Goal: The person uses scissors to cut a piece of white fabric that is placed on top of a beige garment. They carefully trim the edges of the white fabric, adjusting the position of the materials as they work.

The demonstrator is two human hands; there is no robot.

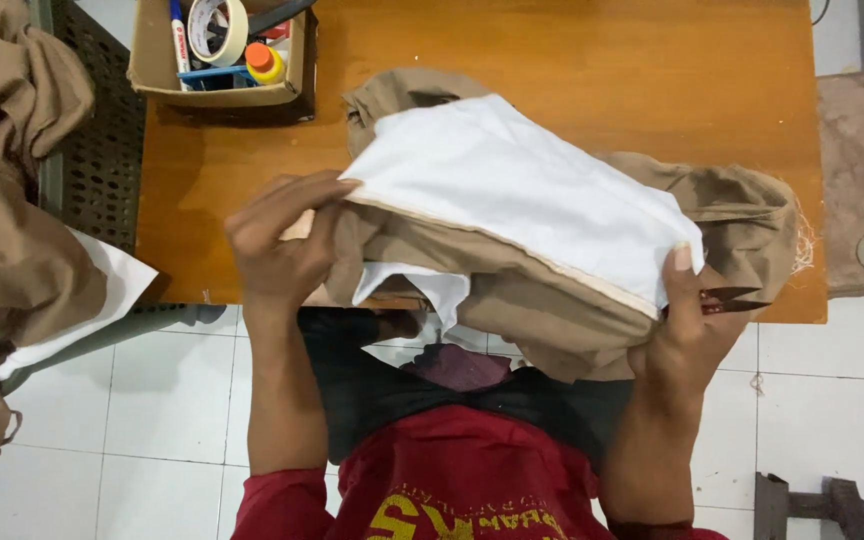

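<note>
Khaki garment with a white pocket lining turned outward is held up over the near edge of the wooden desk, stretched between both hands. Left hand pinches the garment's left end, thumb on top and fingers curled under the tan fabric at the corner of the white lining. Right hand grips the right end, thumb pressed onto the lining's edge, and also holds small red-handled thread snips tucked against the palm, blades pointing right and away from the cloth. Seam between lining and khaki runs as a pale line from hand to hand, pulled fairly taut. Frayed threads show at the garment's far right edge, so trimming there looks unfinished; whether the stretched seam already carries loose ends cannot be told at this size. Judged from the pose, the piece is under inspection or mid-trim, with the snips not touching any thread now. More khaki pieces hang heaped at the left, beside a perforated metal rack, and whether these are finished or waiting cannot be told. Cardboard box at the desk's far left corner holds a tape roll, a marker and a small bottle.
</note>
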